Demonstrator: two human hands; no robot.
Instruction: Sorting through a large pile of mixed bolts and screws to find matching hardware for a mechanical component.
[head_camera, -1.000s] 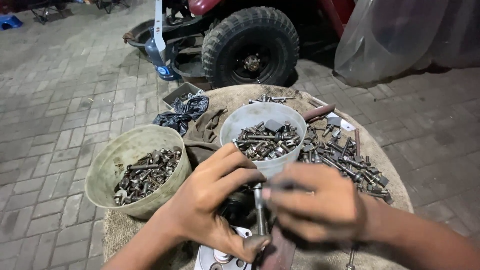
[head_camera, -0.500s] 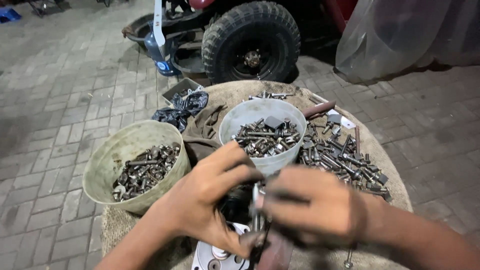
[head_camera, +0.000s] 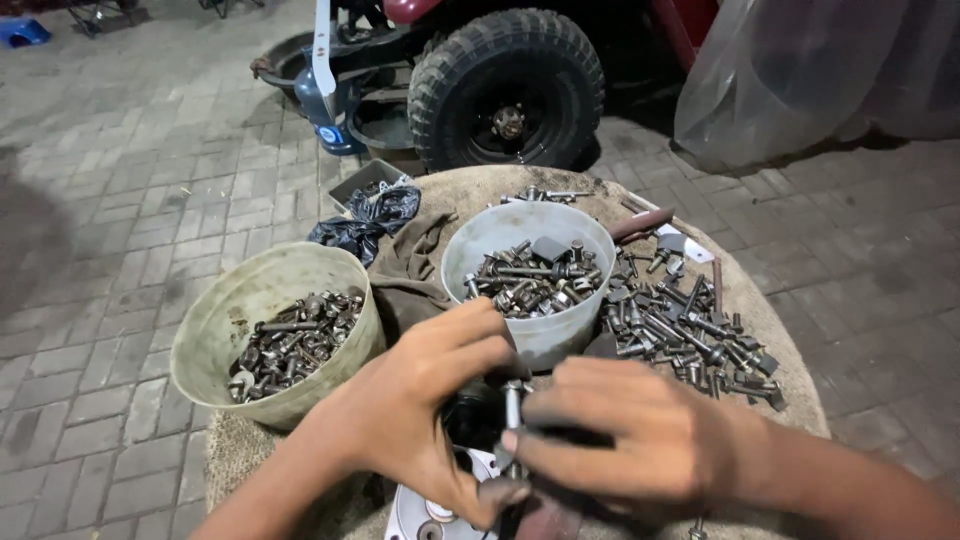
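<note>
Ground: grey brick paving, night light; black knobby tyre (head_camera: 507, 88) of a red vehicle behind, clear plastic sheet (head_camera: 800, 80) at upper right.
Surface: round table covered in tan burlap cloth (head_camera: 760, 310), just in front of the tyre.
Left hand: left hand (head_camera: 420, 410) curled inward, thumb and fingers narrow, closed around a dark round part under the bolt; part mostly hidden.
Right hand: right hand (head_camera: 630, 440) blurred, fingertips pinched on the long steel bolt (head_camera: 513, 410), grip tight.
Bolt: upright between both hands, at the near edge of the table, above a pale metal plate (head_camera: 425, 515) with holes.
Left bowl: dirty cream plastic bowl (head_camera: 265, 310), part full of rusty bolts and nuts, beside the left wrist.
Middle bowl: white plastic bowl (head_camera: 500, 225), bolts inside, just behind the hands.
Loose pile: grey bolts and nuts (head_camera: 690, 330) spread on the cloth right of the white bowl.
Rag: brown cloth rag (head_camera: 410, 270) between the two bowls.
</note>
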